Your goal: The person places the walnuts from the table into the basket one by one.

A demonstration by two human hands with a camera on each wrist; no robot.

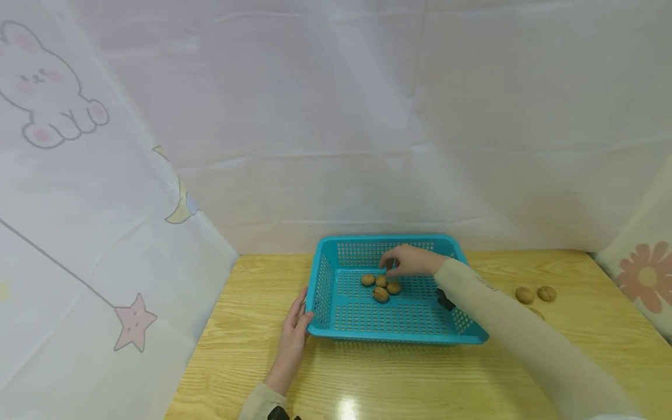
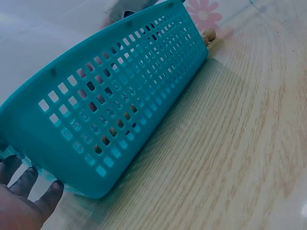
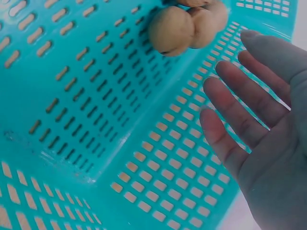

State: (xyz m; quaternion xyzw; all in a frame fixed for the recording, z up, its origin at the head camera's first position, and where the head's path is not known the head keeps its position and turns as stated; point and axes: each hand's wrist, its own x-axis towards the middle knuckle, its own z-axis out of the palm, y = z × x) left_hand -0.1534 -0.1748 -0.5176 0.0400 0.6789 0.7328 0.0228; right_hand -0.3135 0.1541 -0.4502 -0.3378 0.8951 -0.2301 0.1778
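Basket [image 1: 388, 336] coloured turquoise, round objects [image 1: 381, 294] tan; worktop [image 1: 252, 291] grained in yellow; pale cloth [image 1: 315, 116] printed with pink star [image 1: 135, 324].

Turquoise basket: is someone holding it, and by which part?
The left hand holds the turquoise basket by its left rim, near the front corner. The right hand holds nothing.

Turquoise rectangular plastic basket [image 1: 388, 336] on yellowish wooden counter [image 1: 252, 309] | roundish brown lumps [image 1: 381, 294] in basket | more lumps [image 1: 525, 295] on counter, right | pale sheet [image 1: 315, 146] behind
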